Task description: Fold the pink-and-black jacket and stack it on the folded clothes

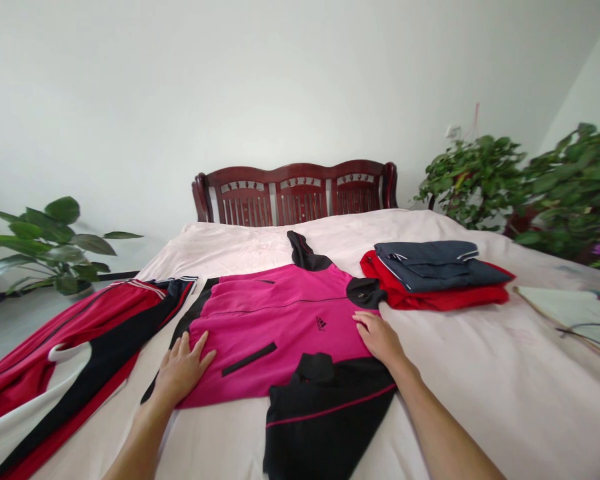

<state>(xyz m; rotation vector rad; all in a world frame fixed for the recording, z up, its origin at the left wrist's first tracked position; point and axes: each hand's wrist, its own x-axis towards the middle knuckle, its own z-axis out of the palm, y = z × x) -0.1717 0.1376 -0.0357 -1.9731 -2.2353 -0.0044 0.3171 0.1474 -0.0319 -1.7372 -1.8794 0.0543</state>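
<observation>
Two folded garments point(437, 277) lie stacked right of the pink jacket point(275, 320); both hands, left hand point(180, 370) and right hand point(380, 337), press it flat-fingered, gripping nothing; it seems half folded; red tracksuit point(55, 360) left of it waits.

- You face a plain white wall point(130, 100) in soft, even light.
- Dark red wooden headboard point(295, 192) stands against it, slatted panels.
- Bed point(480, 373) is covered in a pale pink sheet.
- Leafy plant point(45, 247) sits left on the grey floor point(10, 327).
- Bushy green plants point(530, 180) crowd your right.
- Wall socket point(453, 131) shows above them.
</observation>
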